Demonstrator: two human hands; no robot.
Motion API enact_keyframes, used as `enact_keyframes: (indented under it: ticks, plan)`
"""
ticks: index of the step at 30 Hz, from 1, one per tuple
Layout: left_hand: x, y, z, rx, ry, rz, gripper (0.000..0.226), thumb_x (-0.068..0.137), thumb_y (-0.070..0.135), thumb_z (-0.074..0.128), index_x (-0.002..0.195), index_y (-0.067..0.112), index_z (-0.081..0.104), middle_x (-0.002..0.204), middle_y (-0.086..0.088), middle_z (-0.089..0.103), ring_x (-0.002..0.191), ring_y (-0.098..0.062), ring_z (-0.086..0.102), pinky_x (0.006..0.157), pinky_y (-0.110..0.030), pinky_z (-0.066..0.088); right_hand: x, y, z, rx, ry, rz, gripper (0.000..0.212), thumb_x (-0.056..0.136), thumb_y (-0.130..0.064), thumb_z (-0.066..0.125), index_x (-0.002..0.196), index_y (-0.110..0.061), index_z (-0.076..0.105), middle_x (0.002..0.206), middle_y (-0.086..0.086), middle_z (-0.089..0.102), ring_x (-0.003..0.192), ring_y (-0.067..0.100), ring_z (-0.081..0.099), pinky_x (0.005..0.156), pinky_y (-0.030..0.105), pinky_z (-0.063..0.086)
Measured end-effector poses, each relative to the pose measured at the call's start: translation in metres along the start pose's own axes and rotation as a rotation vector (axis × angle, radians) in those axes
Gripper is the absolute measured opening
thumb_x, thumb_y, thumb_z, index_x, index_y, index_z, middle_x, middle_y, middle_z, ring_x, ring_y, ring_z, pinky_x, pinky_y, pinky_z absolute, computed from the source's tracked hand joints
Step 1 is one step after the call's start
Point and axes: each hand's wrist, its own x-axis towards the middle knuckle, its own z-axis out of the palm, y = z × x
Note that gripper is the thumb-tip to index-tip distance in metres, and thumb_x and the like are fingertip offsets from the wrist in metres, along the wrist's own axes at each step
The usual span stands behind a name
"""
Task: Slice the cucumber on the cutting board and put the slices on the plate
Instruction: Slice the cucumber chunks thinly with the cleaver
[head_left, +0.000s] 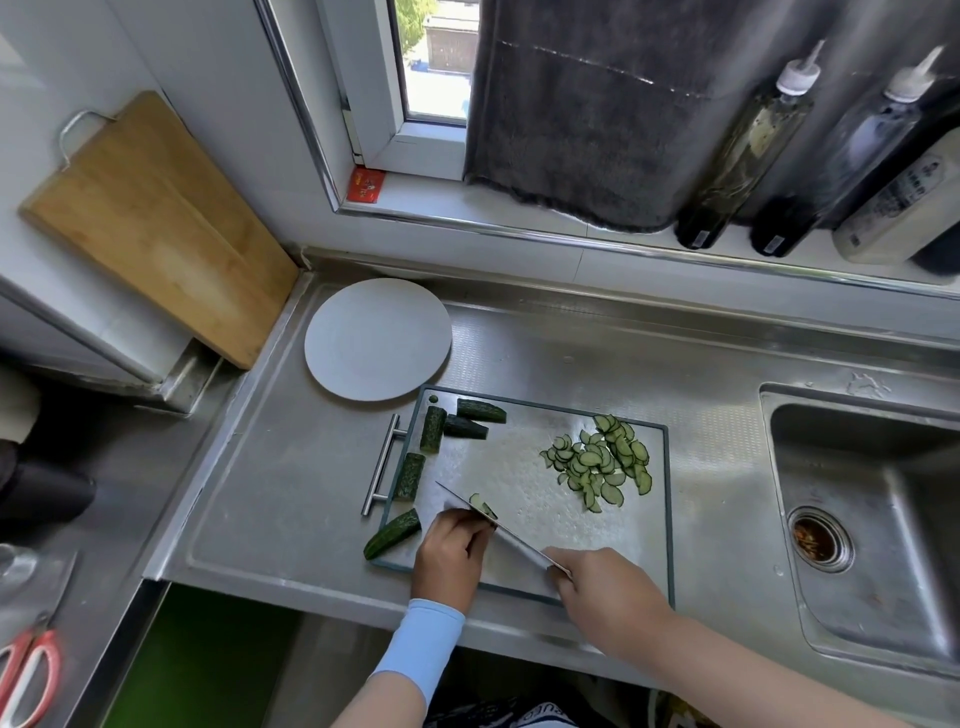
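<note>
Knife being gripped by right hand. Short piece being pinned on board by curled left hand. Risk: piece slipping, fingers being cut. Slices being kept on board, not on plate.

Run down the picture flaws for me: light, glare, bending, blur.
Head view: the window is blown out by daylight. Head view: the steel counter shows a soft sheen. Head view: the wide lens bows the window sill. Head view: the knife in the right hand and the cucumber piece under the left hand look slightly smeared; the slices stay crisp.
</note>
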Motion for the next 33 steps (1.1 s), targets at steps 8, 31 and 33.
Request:
enact_keyframes:
  ticks: [8, 31, 33]
  plan:
    - [-0.001, 0.000, -0.002, 0.002, -0.030, -0.004, 0.022, 0.067, -0.003, 0.083, 0.082, 0.011, 0.075, 0.086, 0.000, 0.067, 0.087, -0.009, 0.058, 0.085, -0.005, 0.038, 0.024, -0.019, 0.001, 0.051, -0.042, 0.033, 0.028, 0.096, -0.019, 0.039, 0.068, -0.024, 0.043, 0.062, -0.004, 0.049, 0.061, 0.019, 0.044, 0.057, 0.032, 0.035]
    - [0.000, -0.003, -0.002, 0.007, 0.032, 0.045, 0.009, 0.081, 0.016, 0.069, 0.083, 0.010, 0.074, 0.084, -0.004, 0.065, 0.087, -0.011, 0.055, 0.090, -0.007, 0.036, 0.003, -0.001, 0.000, 0.000, 0.014, -0.015, 0.021, 0.102, -0.028, 0.039, 0.090, -0.021, 0.055, 0.074, 0.002, 0.062, 0.066, 0.019, 0.051, 0.057, 0.027, 0.037]
    - [0.000, -0.002, -0.001, 0.005, 0.043, 0.043, 0.017, 0.084, 0.022, 0.062, 0.082, 0.010, 0.075, 0.084, -0.003, 0.066, 0.087, -0.011, 0.056, 0.088, -0.008, 0.038, 0.004, -0.002, 0.001, 0.015, 0.009, -0.003, 0.022, 0.102, -0.027, 0.039, 0.089, -0.020, 0.054, 0.073, 0.002, 0.062, 0.064, 0.019, 0.049, 0.057, 0.028, 0.036]
